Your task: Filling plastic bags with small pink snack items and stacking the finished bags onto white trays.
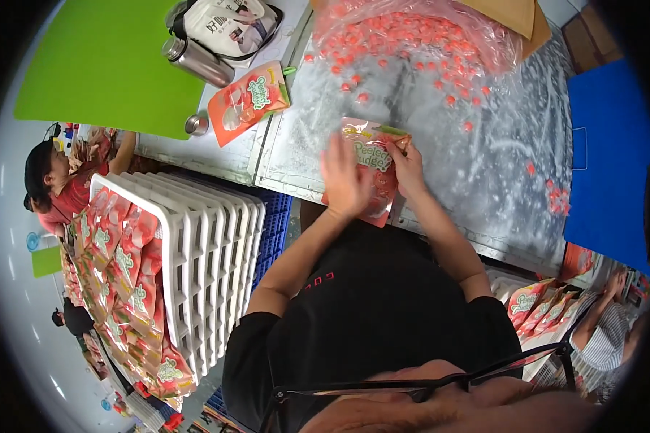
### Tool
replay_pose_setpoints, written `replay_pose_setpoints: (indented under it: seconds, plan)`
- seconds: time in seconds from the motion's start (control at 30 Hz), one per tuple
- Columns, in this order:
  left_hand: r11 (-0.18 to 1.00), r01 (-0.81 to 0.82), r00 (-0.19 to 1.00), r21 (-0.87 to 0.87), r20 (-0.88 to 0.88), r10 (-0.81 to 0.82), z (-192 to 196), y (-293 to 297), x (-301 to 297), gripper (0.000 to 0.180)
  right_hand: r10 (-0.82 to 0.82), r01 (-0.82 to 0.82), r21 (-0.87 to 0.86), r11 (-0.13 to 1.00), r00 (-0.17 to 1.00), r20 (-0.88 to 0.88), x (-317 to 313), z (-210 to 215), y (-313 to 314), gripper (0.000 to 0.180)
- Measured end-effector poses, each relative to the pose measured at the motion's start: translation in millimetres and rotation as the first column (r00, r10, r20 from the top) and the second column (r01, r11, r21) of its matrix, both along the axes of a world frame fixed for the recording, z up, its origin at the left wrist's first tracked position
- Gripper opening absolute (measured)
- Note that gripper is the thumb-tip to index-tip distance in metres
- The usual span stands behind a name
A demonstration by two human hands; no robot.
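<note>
A red and green candy pouch (374, 153) is at the near edge of the metal table, its lower end overhanging toward me. My right hand (410, 172) grips its right edge between thumb and fingers. Across the left side of the pouch lies my left hand (345, 179), fingers stretched out and slightly blurred, covering part of the print. Beyond both hands, many small red wrapped candies (440, 43) spill from a large clear plastic bag (502, 54). A similar pouch (249, 101) rests on the table to the left.
A steel flask (198, 63), its cup lid (196, 125) and a white bag (231, 29) stand far left, beside a green panel (115, 65). Filled pouches crowd a white crate (209, 267) at left. A blue panel (610, 159) borders the right. Other people work nearby.
</note>
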State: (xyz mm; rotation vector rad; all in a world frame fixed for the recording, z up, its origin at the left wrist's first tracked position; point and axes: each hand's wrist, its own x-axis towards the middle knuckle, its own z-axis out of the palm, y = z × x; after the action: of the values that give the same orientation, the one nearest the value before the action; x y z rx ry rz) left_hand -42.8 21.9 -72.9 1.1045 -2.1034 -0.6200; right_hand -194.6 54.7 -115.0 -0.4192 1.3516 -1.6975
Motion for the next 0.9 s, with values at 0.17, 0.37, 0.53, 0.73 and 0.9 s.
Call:
replay_pose_setpoints:
  seconds: [0.17, 0.37, 0.53, 0.73, 0.9]
  plan:
    - [0.929, 0.366, 0.865, -0.051, 0.387, -0.32, -23.3, 30.7, -3.8, 0.091, -0.022, 0.028, -0.062, 0.998, 0.996, 0.091, -3.1, -8.2, 1.9, 0.014]
    - [0.93, 0.352, 0.857, -0.104, 0.435, -0.276, -25.3, 27.1, -9.6, 0.09, -0.001, 0.007, -0.079, 0.997, 0.997, 0.076, -7.4, -6.0, -0.8, 0.013]
    - [0.979, 0.186, 0.982, -0.088, 0.057, -0.181, 4.8, 2.8, 2.3, 0.089, 0.016, -0.014, -0.051, 0.999, 0.999, 0.042, -9.8, -6.0, -8.0, 0.013]
    - [0.55, 0.35, 0.8, 0.758, -0.548, 0.246, 15.5, -62.5, 21.7, 0.018, 0.201, -0.213, -0.056, 0.975, 0.964, -0.175, 2.5, 23.0, -9.3, 0.022]
    - [0.653, 0.432, 0.716, 0.622, -0.677, 0.171, 6.3, -49.9, 21.4, 0.012, 0.229, -0.231, -0.122, 0.965, 0.973, -0.028, 1.8, 31.6, 4.4, 0.018]
